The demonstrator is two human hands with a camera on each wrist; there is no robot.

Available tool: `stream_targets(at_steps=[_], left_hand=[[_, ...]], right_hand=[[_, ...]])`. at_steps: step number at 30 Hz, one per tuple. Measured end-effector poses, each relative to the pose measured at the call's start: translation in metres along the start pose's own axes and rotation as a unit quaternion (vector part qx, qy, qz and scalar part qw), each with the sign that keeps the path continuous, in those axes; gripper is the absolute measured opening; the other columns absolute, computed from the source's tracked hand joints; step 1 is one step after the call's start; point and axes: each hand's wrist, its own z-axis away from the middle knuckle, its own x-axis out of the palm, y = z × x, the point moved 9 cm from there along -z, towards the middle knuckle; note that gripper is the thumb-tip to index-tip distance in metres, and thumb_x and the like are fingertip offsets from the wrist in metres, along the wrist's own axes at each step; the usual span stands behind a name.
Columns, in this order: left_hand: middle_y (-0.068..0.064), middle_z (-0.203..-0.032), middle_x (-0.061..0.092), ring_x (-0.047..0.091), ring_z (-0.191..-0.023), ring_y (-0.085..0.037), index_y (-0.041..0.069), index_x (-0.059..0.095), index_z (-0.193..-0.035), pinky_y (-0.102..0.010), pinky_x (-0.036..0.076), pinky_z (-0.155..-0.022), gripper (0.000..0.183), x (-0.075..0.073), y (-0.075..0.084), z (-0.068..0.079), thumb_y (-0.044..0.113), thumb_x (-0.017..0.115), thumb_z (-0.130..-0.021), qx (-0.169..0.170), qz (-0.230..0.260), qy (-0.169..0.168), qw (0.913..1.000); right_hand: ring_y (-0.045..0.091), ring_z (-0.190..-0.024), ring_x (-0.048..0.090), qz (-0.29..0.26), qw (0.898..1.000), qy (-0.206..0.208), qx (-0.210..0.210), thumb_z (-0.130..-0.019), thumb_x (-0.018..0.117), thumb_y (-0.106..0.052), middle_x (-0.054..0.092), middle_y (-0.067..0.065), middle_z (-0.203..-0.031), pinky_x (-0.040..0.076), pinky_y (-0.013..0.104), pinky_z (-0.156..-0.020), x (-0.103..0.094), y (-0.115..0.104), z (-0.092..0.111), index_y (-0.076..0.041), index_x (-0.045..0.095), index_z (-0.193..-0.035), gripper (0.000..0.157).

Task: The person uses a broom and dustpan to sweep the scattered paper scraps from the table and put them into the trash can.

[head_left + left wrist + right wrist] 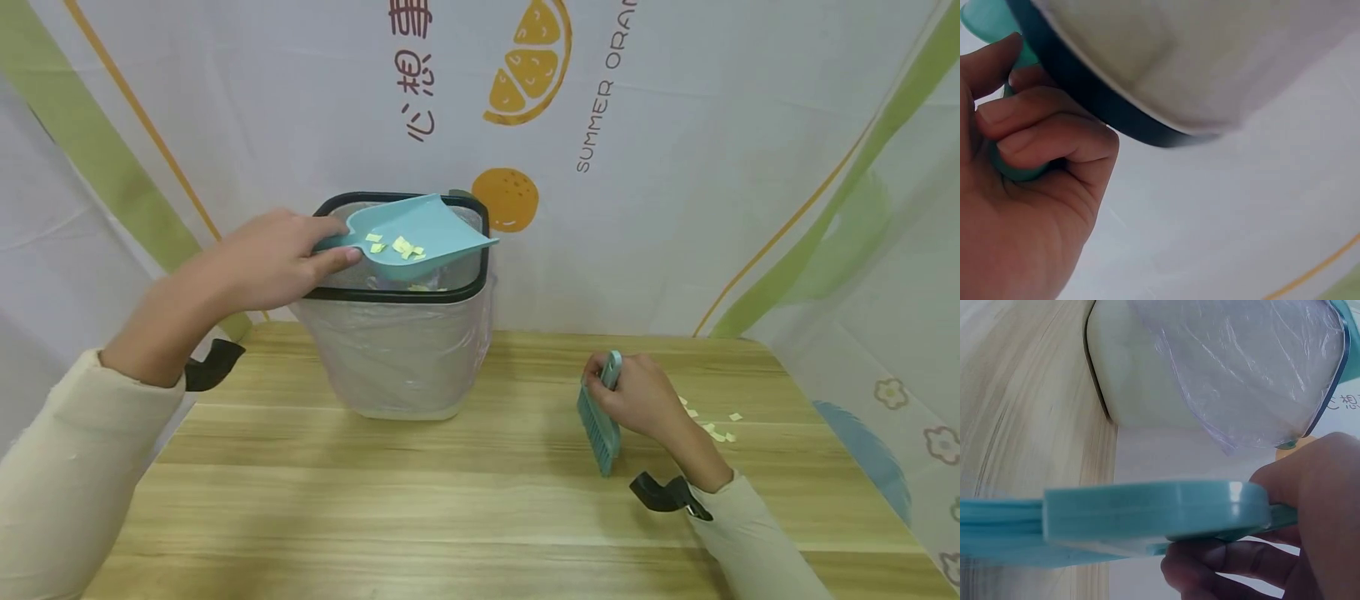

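My left hand (273,254) grips the handle of a light blue dustpan (435,229) over the mouth of a trash bin (401,350). Several small yellow paper scraps (405,247) lie in the pan near its handle end. In the left wrist view, curled fingers (1041,122) wrap the handle just beside the bin's dark rim (1085,87). Over to the right, my right hand (641,396) holds a matching blue hand brush (600,425), its bristles pointing down close to the tabletop. The right wrist view shows the brush (1154,512) side-on, with thumb and fingers around it.
The bin is lined with a clear plastic bag (1241,369), and more scraps show inside it. Loose yellow scraps (716,432) lie on the wooden table (360,500) beyond the right wrist. A white printed curtain (675,208) hangs behind the table.
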Motion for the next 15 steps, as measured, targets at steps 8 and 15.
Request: stream_targets(at_steps=[8, 15], left_hand=[[-0.031, -0.120, 0.071, 0.064, -0.120, -0.053, -0.009, 0.062, -0.136, -0.066, 0.046, -0.105, 0.042, 0.000, -0.025, 0.005, 0.028, 0.057, -0.116, -0.023, -0.020, -0.003, 0.9995], [-0.015, -0.091, 0.069, 0.067, -0.097, -0.042, -0.002, 0.068, -0.113, -0.061, 0.050, -0.091, 0.027, -0.008, -0.022, 0.004, 0.024, 0.063, -0.112, 0.002, -0.067, 0.035, 0.9972]], right_hand=[[0.006, -0.055, 0.050, -0.012, 1.000, -0.006, -0.003, -0.104, 0.062, -0.007, 0.064, -0.011, -0.067, 0.042, 0.030, -0.052, 0.000, -0.001, 0.001, -0.010, 0.077, -0.096, 0.017], [0.005, -0.057, 0.051, -0.014, 1.000, -0.006, -0.004, -0.105, 0.062, -0.009, 0.068, -0.010, -0.071, 0.043, 0.030, -0.053, -0.001, -0.003, 0.001, -0.010, 0.078, -0.098, 0.017]])
